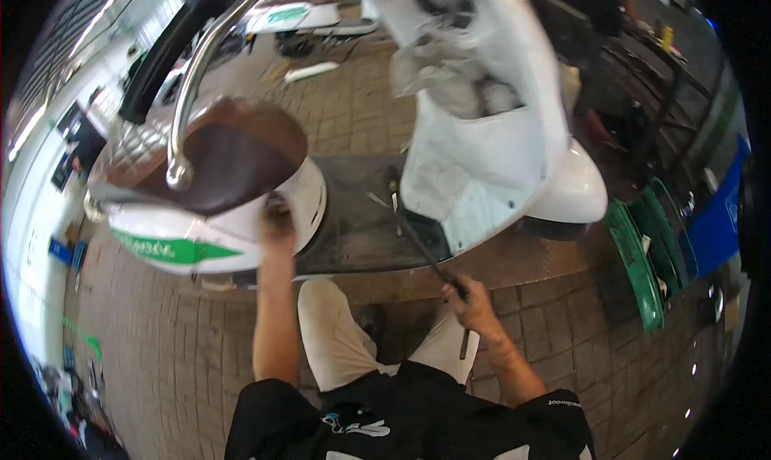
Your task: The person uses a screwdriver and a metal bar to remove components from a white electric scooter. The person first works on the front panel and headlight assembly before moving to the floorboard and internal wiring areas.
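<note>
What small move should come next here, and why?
Perhaps bring the left hand over to steady the long, thin dark bar: only the right hand grips it, and its far end reaches over the flat dark footboard, while the left, blurred, shows against the white body panel below the brown seat.

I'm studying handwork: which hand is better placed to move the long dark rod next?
Probably the right hand: it grips the rod, while the left hand is by the curved white body panel.

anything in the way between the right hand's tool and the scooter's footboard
Nothing visible: the right hand holds a long dark tool whose far end lies over the dark footboard. Whether it touches there cannot be told.
</note>
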Action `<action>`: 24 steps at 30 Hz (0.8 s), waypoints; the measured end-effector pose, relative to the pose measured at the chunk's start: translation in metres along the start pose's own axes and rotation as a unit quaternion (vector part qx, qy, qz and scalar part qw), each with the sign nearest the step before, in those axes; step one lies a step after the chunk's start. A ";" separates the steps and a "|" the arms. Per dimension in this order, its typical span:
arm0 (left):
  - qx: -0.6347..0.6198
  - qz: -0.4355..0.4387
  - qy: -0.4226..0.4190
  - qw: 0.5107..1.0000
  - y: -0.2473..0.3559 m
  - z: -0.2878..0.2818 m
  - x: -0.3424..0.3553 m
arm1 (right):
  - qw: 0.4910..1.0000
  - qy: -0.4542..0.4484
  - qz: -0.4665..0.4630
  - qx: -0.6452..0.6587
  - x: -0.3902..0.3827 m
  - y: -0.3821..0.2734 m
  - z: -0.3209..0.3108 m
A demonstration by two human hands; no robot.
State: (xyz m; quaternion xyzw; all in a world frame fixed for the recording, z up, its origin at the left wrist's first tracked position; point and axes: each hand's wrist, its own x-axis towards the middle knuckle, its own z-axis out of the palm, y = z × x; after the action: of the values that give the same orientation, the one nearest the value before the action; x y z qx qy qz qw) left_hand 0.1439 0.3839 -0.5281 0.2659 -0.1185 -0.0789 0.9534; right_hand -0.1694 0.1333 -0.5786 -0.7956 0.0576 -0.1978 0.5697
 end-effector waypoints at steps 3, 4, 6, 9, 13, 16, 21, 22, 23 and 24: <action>0.067 -0.115 0.076 0.988 -0.055 0.029 -0.022 | 0.997 0.023 0.072 0.013 0.000 0.002 -0.003; 0.018 -0.133 0.102 0.986 -0.067 0.050 -0.028 | 0.997 0.037 0.068 0.003 -0.001 -0.003 -0.007; 0.027 -0.155 0.063 0.986 -0.071 0.065 -0.032 | 0.997 0.044 0.054 -0.023 -0.002 0.000 -0.008; -0.013 -0.181 -0.097 0.979 -0.067 0.031 -0.025 | 0.998 0.029 0.044 -0.020 -0.005 0.001 0.005; 0.009 -0.267 -0.135 0.954 -0.071 0.045 -0.028 | 0.998 0.041 0.044 -0.033 -0.006 0.004 0.012; 0.213 -0.199 -0.058 0.955 -0.077 0.063 -0.032 | 0.993 -0.013 0.081 -0.082 -0.003 0.001 0.009; 0.206 -0.171 0.003 0.964 -0.078 0.097 -0.043 | 0.998 0.024 0.014 -0.063 0.002 -0.011 0.013; 0.188 -0.188 -0.001 0.964 -0.076 0.098 -0.045 | 0.998 0.026 0.014 -0.062 0.001 -0.013 0.013; 0.190 -0.189 -0.003 0.964 -0.075 0.097 -0.046 | 0.997 0.021 0.011 -0.067 0.000 -0.014 0.014; 0.167 -0.198 -0.022 0.966 -0.073 0.096 -0.047 | 0.997 0.017 0.009 -0.073 -0.001 -0.015 0.014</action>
State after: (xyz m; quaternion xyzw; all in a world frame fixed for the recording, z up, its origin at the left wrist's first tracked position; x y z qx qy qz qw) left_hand 0.0666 0.2851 -0.4957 0.4382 -0.0960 -0.2509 0.8578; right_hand -0.1670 0.1510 -0.5687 -0.8311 0.0885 -0.2013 0.5107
